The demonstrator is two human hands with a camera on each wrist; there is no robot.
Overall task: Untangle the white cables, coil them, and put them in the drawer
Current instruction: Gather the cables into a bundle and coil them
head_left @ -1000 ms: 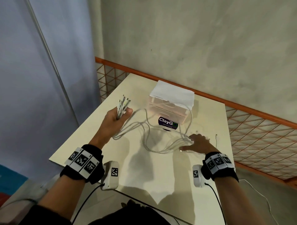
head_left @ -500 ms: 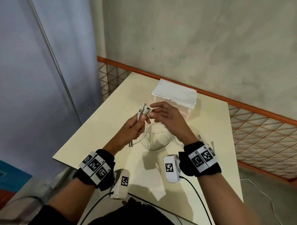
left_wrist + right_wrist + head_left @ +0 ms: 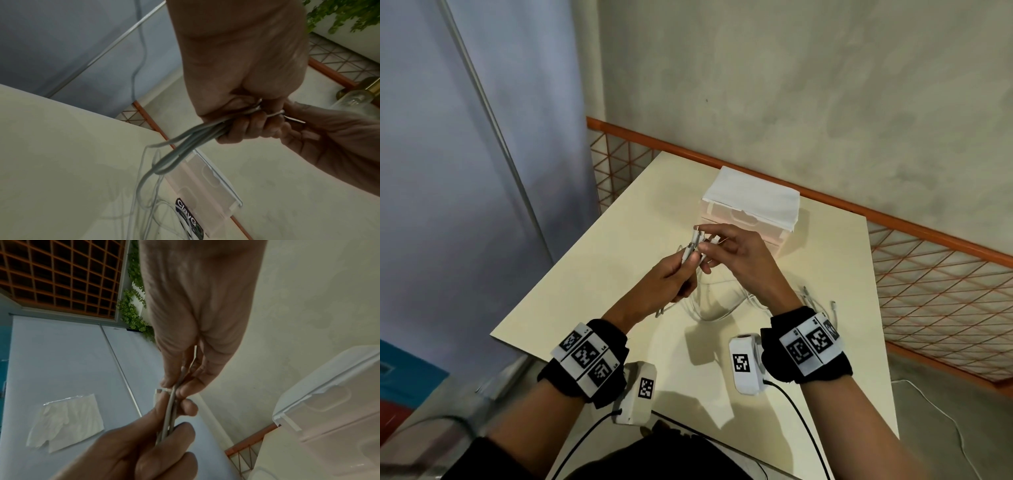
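While the loose loops are trailing onto the surface (image 3: pixel 592 274) before the drawer unit (image 3: pixel 753 216), the white cables (image 3: pixel 690 251) are being gripped in the curled left hand (image 3: pixel 667 281), and their plug ends are being pinched by the right hand (image 3: pixel 736 253).

The left hand (image 3: pixel 242 81) grips a bundle of white cables (image 3: pixel 185 146), which trail down to the table (image 3: pixel 61 146). The right hand (image 3: pixel 329 138) pinches one cable end beside it.
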